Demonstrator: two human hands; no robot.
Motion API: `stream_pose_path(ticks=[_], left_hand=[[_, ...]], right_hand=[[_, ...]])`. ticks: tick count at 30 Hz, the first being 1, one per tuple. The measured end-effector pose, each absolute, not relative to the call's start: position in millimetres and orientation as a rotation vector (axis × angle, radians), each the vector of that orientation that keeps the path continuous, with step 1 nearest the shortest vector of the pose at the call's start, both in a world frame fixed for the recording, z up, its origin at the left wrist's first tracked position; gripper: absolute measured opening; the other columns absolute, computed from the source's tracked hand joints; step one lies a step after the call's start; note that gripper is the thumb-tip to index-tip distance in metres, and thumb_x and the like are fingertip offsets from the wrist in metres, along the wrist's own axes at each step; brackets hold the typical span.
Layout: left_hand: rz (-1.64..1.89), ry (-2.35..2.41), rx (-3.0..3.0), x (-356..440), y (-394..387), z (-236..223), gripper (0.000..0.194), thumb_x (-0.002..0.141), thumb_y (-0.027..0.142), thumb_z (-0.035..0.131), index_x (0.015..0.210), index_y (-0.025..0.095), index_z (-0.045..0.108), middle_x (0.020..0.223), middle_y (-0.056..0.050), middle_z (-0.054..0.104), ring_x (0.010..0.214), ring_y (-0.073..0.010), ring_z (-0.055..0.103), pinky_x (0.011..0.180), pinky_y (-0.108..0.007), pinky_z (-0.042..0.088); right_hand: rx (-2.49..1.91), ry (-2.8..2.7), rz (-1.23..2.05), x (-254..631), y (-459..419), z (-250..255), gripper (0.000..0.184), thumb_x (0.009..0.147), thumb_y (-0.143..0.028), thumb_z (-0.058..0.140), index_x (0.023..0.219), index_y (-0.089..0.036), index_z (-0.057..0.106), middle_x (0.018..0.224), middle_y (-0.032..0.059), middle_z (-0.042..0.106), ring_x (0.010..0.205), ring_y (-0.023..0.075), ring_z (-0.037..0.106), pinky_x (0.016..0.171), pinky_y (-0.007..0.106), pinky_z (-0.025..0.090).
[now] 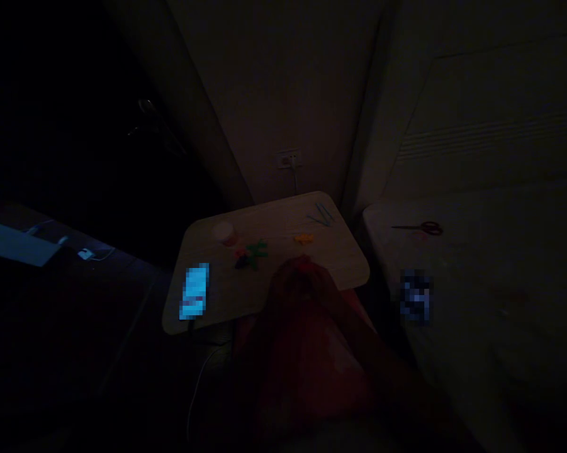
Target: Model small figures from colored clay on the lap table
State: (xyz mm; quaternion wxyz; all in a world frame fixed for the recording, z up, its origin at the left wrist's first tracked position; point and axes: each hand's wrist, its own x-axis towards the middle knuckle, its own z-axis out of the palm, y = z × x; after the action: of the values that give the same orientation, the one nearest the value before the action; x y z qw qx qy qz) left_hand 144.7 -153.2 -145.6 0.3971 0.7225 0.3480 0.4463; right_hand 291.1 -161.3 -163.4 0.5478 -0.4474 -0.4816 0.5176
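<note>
The scene is very dark. My left hand [282, 280] and my right hand [318, 280] meet at the near edge of the small table, fingers closed together. Between the fingertips shows a small bright red piece [306, 267]; its kind is too dark to make out. Just left of my hands lie green pieces [257, 253] with arm-like strips, beside a small pinkish-red lump [240, 253] and a dark lump [241, 262]. Beyond my hands rests an orange-yellow piece [304, 239] of uneven outline.
A pale tub [224, 233] stands on the table [276, 217] at the left. A lit phone-like screen [194, 291] lies near its left edge, thin sticks [321, 214] at the far right. Scissors [427, 228] lie on the pale surface to the right. A wall socket [289, 159] holds a plug.
</note>
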Motion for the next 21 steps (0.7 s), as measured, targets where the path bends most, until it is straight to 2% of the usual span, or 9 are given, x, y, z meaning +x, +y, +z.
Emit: stream_pose_path(ticks=[3, 6, 9, 13, 15, 18, 21], left_hand=[[1.149, 0.823, 1.627, 143.3, -152.7, -143.8, 0.056, 0.093, 0.045, 0.068, 0.143, 0.02, 0.063, 0.142, -0.014, 0.068, 0.131, -0.03, 0.064, 0.114, -0.045, 0.049], [1.129, 0.787, 1.534, 141.1, -149.7, -142.9, 0.052, 0.094, 0.053, 0.064, 0.133, 0.019, 0.072, 0.135, -0.014, 0.072, 0.125, -0.0305, 0.067, 0.112, -0.044, 0.05], [1.069, 0.768, 1.471, 140.5, -148.6, -142.3, 0.054, 0.095, 0.059, 0.061, 0.126, 0.018, 0.076, 0.132, -0.014, 0.074, 0.123, -0.031, 0.068, 0.108, -0.042, 0.052], [0.96, 0.763, 1.398, 141.0, -149.9, -141.5, 0.064, 0.093, 0.067, 0.058, 0.126, 0.016, 0.076, 0.12, -0.015, 0.078, 0.104, -0.0286, 0.074, 0.087, -0.037, 0.059], [0.988, 0.786, 1.411, 140.4, -149.5, -142.0, 0.062, 0.091, 0.068, 0.063, 0.121, 0.016, 0.078, 0.119, -0.015, 0.078, 0.103, -0.0283, 0.074, 0.086, -0.037, 0.06], [1.077, 0.805, 1.439, 139.1, -146.9, -145.6, 0.052, 0.084, 0.063, 0.074, 0.107, 0.017, 0.081, 0.118, -0.014, 0.079, 0.109, -0.0292, 0.073, 0.095, -0.04, 0.059], [1.146, 0.853, 1.417, 138.4, -144.5, -151.4, 0.047, 0.076, 0.057, 0.084, 0.102, 0.018, 0.08, 0.111, -0.012, 0.08, 0.103, -0.028, 0.075, 0.094, -0.041, 0.06]], right_hand=[[-1.032, -1.155, 1.276, 293.5, -163.8, -160.7, 0.051, 0.09, -0.069, 0.06, 0.08, -0.02, 0.068, 0.073, 0.002, 0.065, 0.07, 0.0174, 0.055, 0.064, 0.028, 0.045], [-0.99, -1.18, 1.361, 296.1, -166.9, -157.4, 0.056, 0.09, -0.071, 0.059, 0.069, -0.02, 0.064, 0.064, 0.0013, 0.061, 0.064, 0.0163, 0.054, 0.062, 0.028, 0.046], [-0.941, -1.226, 1.417, 298.8, -168.2, -155.6, 0.059, 0.087, -0.075, 0.061, 0.065, -0.02, 0.065, 0.064, 0.0031, 0.065, 0.064, 0.0169, 0.058, 0.065, 0.029, 0.049], [-0.889, -1.27, 1.488, 300.5, -166.1, -157.4, 0.06, 0.083, -0.077, 0.064, 0.069, -0.019, 0.072, 0.067, 0.0054, 0.071, 0.064, 0.0182, 0.063, 0.066, 0.03, 0.051], [-0.904, -1.269, 1.487, 299.9, -164.3, -158.7, 0.056, 0.082, -0.073, 0.067, 0.073, -0.019, 0.075, 0.069, 0.0058, 0.072, 0.066, 0.0191, 0.065, 0.066, 0.031, 0.052], [-0.983, -1.196, 1.406, 298.7, -162.6, -159.3, 0.042, 0.076, -0.061, 0.078, 0.079, -0.019, 0.078, 0.075, 0.0047, 0.074, 0.069, 0.0198, 0.065, 0.065, 0.031, 0.052], [-1.013, -1.121, 1.372, 298.9, -161.8, -158.1, 0.036, 0.077, -0.055, 0.078, 0.08, -0.019, 0.079, 0.077, 0.0042, 0.075, 0.069, 0.0199, 0.065, 0.064, 0.031, 0.052]])
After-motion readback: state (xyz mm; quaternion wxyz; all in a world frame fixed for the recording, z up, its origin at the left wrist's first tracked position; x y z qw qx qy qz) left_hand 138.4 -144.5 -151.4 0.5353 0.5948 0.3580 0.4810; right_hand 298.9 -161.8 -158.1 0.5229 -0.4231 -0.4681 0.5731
